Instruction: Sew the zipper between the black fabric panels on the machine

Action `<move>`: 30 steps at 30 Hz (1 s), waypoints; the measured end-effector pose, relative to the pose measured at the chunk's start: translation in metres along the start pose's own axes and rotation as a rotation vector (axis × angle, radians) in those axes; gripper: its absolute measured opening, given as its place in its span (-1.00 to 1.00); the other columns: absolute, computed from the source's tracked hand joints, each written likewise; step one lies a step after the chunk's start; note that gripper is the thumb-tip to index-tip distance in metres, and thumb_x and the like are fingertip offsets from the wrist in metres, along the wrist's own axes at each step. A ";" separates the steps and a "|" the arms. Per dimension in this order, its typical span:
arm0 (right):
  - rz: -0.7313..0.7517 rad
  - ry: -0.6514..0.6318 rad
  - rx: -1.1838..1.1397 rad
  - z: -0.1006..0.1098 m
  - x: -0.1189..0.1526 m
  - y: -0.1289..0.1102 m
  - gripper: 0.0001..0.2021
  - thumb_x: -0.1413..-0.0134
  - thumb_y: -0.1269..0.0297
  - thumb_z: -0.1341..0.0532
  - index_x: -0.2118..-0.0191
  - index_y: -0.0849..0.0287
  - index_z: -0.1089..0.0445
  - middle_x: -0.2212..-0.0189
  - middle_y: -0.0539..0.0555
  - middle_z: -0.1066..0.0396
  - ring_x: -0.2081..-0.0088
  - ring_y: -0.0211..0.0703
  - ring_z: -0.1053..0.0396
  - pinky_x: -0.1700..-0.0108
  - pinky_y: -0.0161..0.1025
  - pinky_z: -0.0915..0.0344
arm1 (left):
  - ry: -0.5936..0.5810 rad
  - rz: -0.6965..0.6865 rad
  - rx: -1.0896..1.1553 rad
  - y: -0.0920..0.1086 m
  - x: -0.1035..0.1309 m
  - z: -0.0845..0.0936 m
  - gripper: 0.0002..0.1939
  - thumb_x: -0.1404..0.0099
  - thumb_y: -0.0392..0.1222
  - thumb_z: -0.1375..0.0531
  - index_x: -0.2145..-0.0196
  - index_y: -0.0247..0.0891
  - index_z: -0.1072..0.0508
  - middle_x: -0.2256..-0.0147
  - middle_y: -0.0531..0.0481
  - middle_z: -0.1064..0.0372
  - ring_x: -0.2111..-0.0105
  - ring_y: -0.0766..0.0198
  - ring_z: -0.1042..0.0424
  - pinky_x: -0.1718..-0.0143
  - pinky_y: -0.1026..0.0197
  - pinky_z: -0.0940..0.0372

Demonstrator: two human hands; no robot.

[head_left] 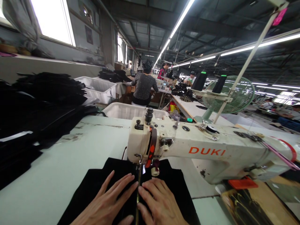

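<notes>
Black fabric [98, 187] flat on table [70, 156] under sewing machine [187, 150] needle. Left hand [105, 203] and right hand [159, 203] press it, fingers spread, palms down, either side of needle.

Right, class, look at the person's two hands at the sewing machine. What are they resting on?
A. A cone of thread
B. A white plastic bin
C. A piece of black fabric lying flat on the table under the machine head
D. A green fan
C: the left hand and right hand both lie flat, fingers spread, on the black fabric under the head of the sewing machine.
</notes>
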State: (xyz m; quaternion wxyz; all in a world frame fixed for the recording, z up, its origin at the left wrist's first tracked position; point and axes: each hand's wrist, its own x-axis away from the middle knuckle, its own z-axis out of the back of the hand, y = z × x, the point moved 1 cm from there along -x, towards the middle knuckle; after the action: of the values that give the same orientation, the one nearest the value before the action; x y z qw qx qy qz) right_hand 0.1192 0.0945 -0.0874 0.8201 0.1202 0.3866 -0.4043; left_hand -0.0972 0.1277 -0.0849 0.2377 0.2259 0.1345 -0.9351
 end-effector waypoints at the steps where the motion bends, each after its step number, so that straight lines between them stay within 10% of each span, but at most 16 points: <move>1: -0.001 -0.002 0.001 0.000 0.000 0.000 -0.68 -0.44 0.15 0.01 0.08 0.16 -0.44 0.24 0.04 -0.52 0.23 -0.09 -0.45 0.11 -0.20 -0.40 | 0.016 0.002 -0.004 0.000 0.000 0.000 -0.37 -0.37 -0.03 -0.19 -0.32 -0.20 -0.19 -0.23 -0.06 -0.29 -0.19 0.10 -0.32 -0.23 0.08 -0.24; 21: -0.008 0.029 0.035 -0.003 0.004 0.001 -0.73 -0.39 0.17 -0.05 0.08 0.16 -0.44 0.20 0.06 -0.54 0.17 -0.10 -0.50 -0.02 -0.26 -0.44 | 0.051 0.104 0.022 0.002 0.003 -0.010 -0.37 -0.30 0.02 -0.21 -0.25 -0.26 -0.25 -0.12 -0.17 -0.40 -0.08 -0.05 -0.43 0.03 0.10 -0.49; 25: -0.002 -0.038 0.021 0.000 0.004 0.001 -0.78 -0.33 0.27 -0.10 0.04 0.19 -0.41 0.19 0.07 -0.53 0.16 -0.09 -0.50 -0.03 -0.22 -0.45 | -0.104 0.161 0.154 -0.009 -0.014 0.006 -0.82 -0.43 -0.11 -0.11 0.10 -0.14 -0.46 0.17 -0.02 -0.54 0.21 0.07 -0.57 0.16 0.12 -0.52; 30: -0.033 -0.135 -0.037 0.004 0.005 -0.002 -0.79 -0.26 0.34 -0.16 0.01 0.19 -0.39 0.16 0.09 -0.50 0.11 -0.07 -0.48 -0.10 -0.18 -0.41 | -0.334 0.224 0.456 -0.040 -0.032 0.021 -0.60 -0.29 -0.41 -0.16 -0.06 -0.13 -0.41 -0.08 -0.06 -0.36 -0.03 0.09 -0.44 -0.05 0.16 -0.37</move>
State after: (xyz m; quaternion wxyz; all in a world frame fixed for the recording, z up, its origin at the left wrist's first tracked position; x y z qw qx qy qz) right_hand 0.1221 0.0887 -0.0877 0.8398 0.0712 0.3395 -0.4177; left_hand -0.0998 0.1667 -0.0456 0.3014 0.1299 -0.1455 -0.9333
